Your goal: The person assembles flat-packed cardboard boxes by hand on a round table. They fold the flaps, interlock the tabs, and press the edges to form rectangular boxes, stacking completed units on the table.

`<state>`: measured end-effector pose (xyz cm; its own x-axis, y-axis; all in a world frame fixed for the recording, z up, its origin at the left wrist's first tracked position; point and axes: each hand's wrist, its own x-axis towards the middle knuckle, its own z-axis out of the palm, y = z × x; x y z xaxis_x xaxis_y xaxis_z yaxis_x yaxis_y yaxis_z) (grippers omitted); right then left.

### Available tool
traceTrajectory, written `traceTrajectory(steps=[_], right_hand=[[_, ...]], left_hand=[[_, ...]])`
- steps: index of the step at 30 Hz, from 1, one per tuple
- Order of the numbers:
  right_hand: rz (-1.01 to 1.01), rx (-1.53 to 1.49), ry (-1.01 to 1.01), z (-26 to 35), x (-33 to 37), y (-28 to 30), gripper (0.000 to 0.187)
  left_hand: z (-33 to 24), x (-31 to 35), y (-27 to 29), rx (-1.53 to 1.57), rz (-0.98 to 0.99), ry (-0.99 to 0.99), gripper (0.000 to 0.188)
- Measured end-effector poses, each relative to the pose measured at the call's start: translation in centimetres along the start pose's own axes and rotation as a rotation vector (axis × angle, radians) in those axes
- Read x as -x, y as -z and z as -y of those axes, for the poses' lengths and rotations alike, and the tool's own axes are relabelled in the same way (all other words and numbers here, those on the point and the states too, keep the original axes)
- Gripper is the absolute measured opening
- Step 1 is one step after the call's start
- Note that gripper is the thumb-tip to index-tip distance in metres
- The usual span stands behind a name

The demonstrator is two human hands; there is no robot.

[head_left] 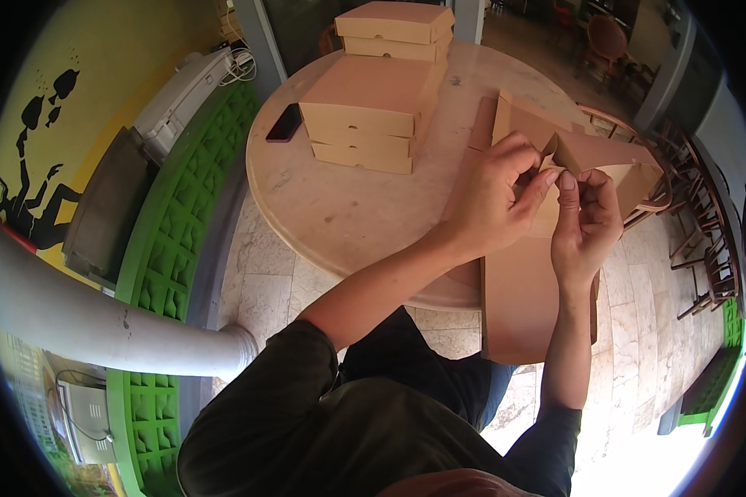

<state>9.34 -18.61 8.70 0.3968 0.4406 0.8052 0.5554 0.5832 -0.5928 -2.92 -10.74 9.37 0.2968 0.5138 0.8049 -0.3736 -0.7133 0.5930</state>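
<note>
A partly folded brown cardboard box (518, 286) lies at the right edge of the round table, one long panel hanging over the near edge toward my lap. My left hand (506, 195) pinches a cardboard flap at the box's corner between thumb and fingers. Right beside it, my right hand (587, 215) grips the same corner with its thumb and curled fingers. The two thumbs almost meet there. A raised side panel (609, 153) stands beyond my hands. My fingers hide the exact fold they hold.
Folded cardboard boxes (360, 112) stand stacked on the round table (307, 203), with a dark phone (285, 123) to their left. Wooden chairs (692, 207) line the right. A thick white column (124, 319) and a green lattice wall (178, 207) are at my left.
</note>
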Motion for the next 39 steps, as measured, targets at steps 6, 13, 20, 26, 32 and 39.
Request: traceTrajectory(steps=[6,13,20,26,32,39], right_hand=[[-0.008,-0.022,-0.073,-0.1,0.4,0.2,0.007],[-0.008,0.189,0.006,0.0,0.5,0.5,0.004],[-0.09,0.304,0.157,0.0,1.3,-0.4,0.007],[0.023,-0.313,-0.322,0.1,0.5,1.3,0.009],[0.126,-0.219,-0.331,-0.5,-0.5,2.1,0.012],[0.114,-0.108,-0.154,-0.3,-0.2,1.1,0.005]], left_hand=[[0.2,0.2,-0.2,0.06,0.006,0.054,0.021],[0.7,0.1,-0.3,-0.029,-0.012,-0.059,0.013],[0.8,0.2,-0.6,-0.102,-0.045,-0.085,0.009],[0.7,0.1,-0.2,-0.14,-0.036,-0.109,0.011],[0.2,-0.2,0.1,-0.174,0.01,-0.018,0.016],[0.6,-0.4,0.1,-0.163,0.033,-0.086,0.023]])
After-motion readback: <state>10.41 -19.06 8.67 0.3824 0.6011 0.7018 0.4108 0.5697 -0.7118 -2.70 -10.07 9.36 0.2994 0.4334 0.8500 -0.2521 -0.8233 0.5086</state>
